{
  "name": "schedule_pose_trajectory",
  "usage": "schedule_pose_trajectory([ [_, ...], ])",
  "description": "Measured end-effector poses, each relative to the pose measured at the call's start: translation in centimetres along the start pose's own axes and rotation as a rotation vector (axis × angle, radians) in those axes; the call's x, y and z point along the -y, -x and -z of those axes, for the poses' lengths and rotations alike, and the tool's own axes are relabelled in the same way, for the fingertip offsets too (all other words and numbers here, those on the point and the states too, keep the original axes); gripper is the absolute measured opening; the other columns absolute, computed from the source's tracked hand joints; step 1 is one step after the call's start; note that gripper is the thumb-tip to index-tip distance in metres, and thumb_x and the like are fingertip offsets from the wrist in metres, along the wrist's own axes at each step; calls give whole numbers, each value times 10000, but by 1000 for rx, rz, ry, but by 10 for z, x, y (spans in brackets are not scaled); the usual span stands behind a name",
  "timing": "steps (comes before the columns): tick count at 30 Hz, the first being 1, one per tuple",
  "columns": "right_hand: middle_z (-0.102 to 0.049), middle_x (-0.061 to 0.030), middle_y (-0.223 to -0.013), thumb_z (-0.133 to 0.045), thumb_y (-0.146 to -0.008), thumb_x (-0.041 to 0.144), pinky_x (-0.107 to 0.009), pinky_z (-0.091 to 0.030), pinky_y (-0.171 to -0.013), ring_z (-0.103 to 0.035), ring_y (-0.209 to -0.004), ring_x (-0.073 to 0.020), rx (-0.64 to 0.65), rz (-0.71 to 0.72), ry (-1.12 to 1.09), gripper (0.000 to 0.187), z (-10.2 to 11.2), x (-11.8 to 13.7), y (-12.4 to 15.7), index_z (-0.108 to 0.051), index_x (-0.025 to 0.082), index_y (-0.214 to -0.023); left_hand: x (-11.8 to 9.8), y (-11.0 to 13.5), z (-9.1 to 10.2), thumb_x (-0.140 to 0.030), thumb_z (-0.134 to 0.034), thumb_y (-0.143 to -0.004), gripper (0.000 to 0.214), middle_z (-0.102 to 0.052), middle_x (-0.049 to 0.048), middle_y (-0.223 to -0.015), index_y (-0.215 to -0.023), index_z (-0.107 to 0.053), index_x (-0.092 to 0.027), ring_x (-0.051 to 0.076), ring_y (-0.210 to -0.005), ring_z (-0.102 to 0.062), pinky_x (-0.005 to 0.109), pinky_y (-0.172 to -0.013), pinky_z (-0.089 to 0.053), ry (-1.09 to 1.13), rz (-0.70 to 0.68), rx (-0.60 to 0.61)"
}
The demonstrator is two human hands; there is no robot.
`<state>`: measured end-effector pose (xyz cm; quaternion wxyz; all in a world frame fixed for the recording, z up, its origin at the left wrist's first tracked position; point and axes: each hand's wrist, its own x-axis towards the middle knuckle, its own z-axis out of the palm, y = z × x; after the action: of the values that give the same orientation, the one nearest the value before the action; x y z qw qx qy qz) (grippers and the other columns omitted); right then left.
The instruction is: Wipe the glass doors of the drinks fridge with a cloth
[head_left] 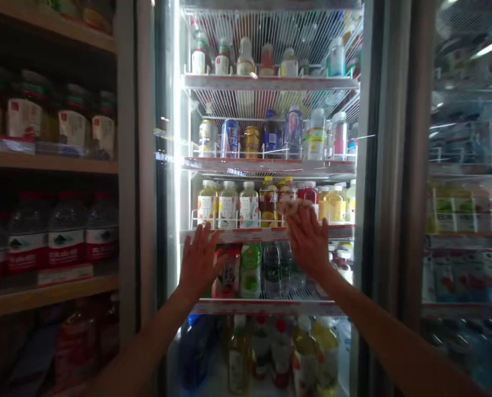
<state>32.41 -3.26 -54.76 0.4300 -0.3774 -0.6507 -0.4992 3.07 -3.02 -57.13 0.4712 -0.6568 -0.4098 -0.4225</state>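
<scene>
Left hand (199, 260) is spread wide, fingers pointing toward eleven o'clock, its fingertips level with the red-edged shelf lip (229, 235) of a glass-door fridge (368, 165) and just beside a red-and-white drink pack (228, 274). Right hand (308, 241) is raised with fingers up, and a pale mottled patch (296, 207) lies across the fingertips; it's too blurred for me to tell whether this hand is holding anything. Red juice bottles (308, 194) stand just past it at twelve o'clock. Between my hands are a green bottle (250, 270) and a dark bottle (272, 270). At eleven o'clock stand white-labelled juice bottles (228, 205), with a blue can (230, 138) higher up. Far off at nine o'clock, a wooden shelf (47, 162) carries water bottles with red labels (66, 248). I can't read any brand.
</scene>
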Motion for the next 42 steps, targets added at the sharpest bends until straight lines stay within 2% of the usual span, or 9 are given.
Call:
schedule_pose_trajectory([
  [4,-252,3,-1513,-439,-858,265,-472,-67,-1144,-128,-1416,-212,100,355,-52,559,-1,-7,7,-328,282,-1405,-5,-18,-1,-400,-437,-888,618,-299,149,-1476,-1426,-235,-171,247,-1412,-116,473,-1120,-177,6,-24,-39],
  [8,-179,-51,-1534,-425,-878,267,-513,-146,-1111,-143,-1411,-266,-110,-126,48,564,-3,-22,-4,-290,251,-1426,-9,-34,-5,-394,-417,-895,609,-313,160,-1467,-1423,-236,-150,240,-1416,-96,468,-1126,-155,0,-40,-90],
  [13,-223,-26,-1523,-411,-876,239,-459,-198,-1114,-217,-1394,-222,-1,180,24,583,-4,-46,-8,-252,294,-1435,-9,-60,-7,-385,-410,-896,619,-299,152,-1476,-1435,-204,-162,236,-1415,-101,462,-1126,-155,-1,-50,-109],
  [18,-244,-135,-1504,-413,-890,239,-545,-290,-1030,-225,-1381,-320,-340,-360,170,518,-4,-82,-39,-349,207,-1403,-1,-95,-6,-390,-382,-902,606,-290,141,-1482,-1440,-200,-178,255,-1407,-145,482,-1115,-176,18,6,-124],
  [23,-298,-40,-1495,-423,-879,240,-504,-234,-1093,-209,-1395,-259,-79,88,55,517,-1,-78,-51,-360,291,-1390,1,-115,-8,-404,-384,-895,602,-311,137,-1473,-1429,-237,-167,263,-1400,-179,480,-1108,-193,28,-22,-138],
  [29,-299,-138,-1482,-380,-903,263,-551,-314,-1013,-246,-1371,-318,-412,-418,154,482,-3,-105,-83,-394,183,-1378,4,-119,-9,-410,-384,-892,568,-359,170,-1441,-1374,-332,-113,270,-1397,-187,471,-1105,-195,-9,-87,-170],
  [34,-338,-53,-1474,-376,-903,262,-482,-284,-1062,-238,-1383,-245,-148,98,109,463,-1,-90,-102,-403,269,-1365,11,-123,-7,-433,-397,-884,587,-353,160,-1447,-1381,-315,-131,267,-1400,-177,476,-1113,-183,-7,-132,-186],
  [39,-340,-156,-1456,-348,-912,284,-531,-322,-1005,-276,-1358,-309,-390,-413,183,448,1,-120,-116,-462,153,-1325,16,-131,-8,-404,-388,-893,555,-357,156,-1445,-1380,-316,-149,265,-1395,-197,479,-1102,-213,-19,-107,-196],
  [42,-329,-147,-1464,-358,-906,288,-522,-313,-1009,-240,-1373,-311,-316,-316,165,451,-1,-114,-124,-466,160,-1325,15,-141,-10,-386,-377,-899,538,-348,156,-1450,-1381,-321,-156,270,-1388,-221,492,-1101,-205,-20,-62,-219],
])
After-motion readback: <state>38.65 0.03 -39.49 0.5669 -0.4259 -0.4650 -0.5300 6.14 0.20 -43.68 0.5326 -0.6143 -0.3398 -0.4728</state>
